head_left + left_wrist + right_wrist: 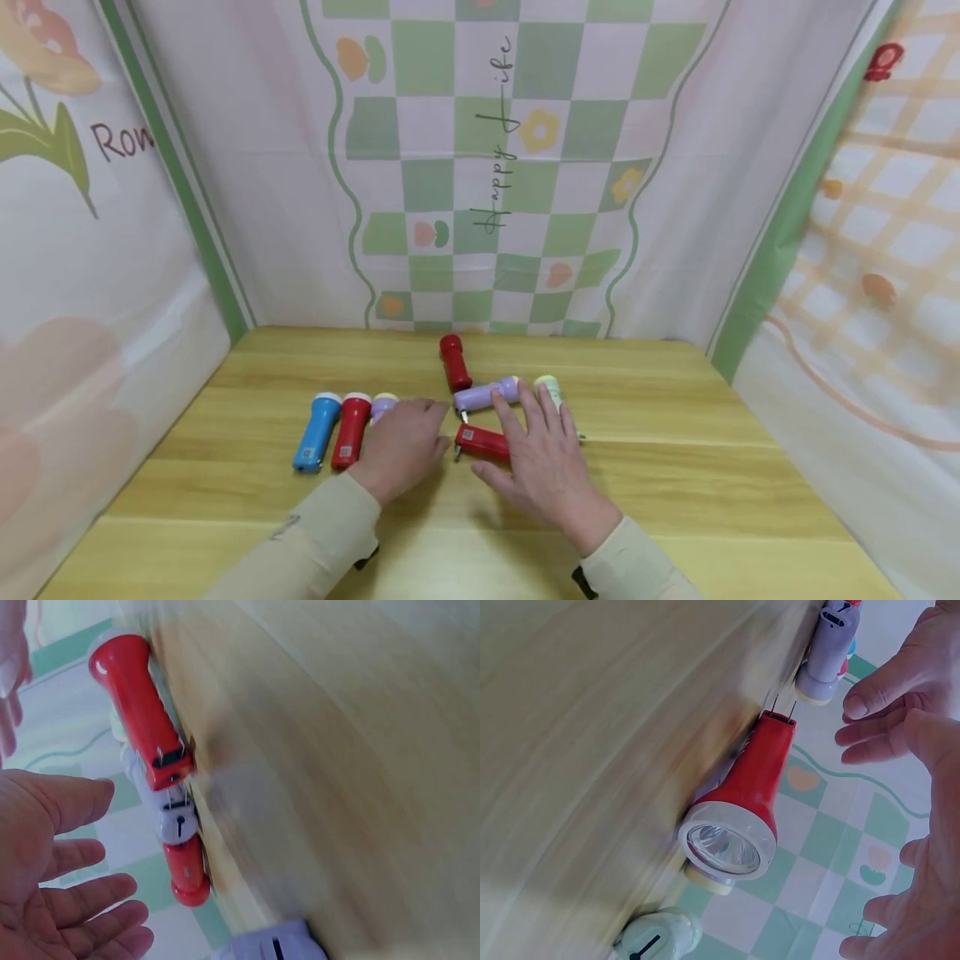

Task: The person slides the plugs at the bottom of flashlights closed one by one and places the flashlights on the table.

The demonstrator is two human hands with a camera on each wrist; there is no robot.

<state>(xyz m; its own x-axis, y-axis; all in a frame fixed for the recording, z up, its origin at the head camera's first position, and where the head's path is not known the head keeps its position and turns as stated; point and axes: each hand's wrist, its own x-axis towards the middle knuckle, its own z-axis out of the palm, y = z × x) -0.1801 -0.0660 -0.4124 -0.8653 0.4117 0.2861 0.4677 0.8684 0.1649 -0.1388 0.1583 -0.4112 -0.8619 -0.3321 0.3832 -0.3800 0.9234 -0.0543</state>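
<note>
**Red flashlight (482, 443) on wooden table (450, 550), between two unloaded hands**

Far left: blue flashlight (317, 433), head away from the person, tail toward the near edge. Next: second red flashlight (351, 432), just beside the blue flashlight, head likewise away. Then: left purple flashlight (385, 402), mostly hidden in the head view behind the left hand (403, 446). Left fingers: loosely extended, slightly bent, nothing in hold.

Center, far: third red flashlight (454, 363), tail near the tail of the middle purple flashlight (482, 397). Center, near: red flashlight, crosswise, tail with two metal prongs to the left, white-rimmed head to the right, partly covered by the right hand (549, 467) in the head view. Right fingers: extended and spread, nothing in hold, visible gap to the red flashlight in the right wrist view.

Right: pale green flashlight (549, 387), head away, partly hidden behind the right fingers. Behind: checked cloth (423, 125).
</note>
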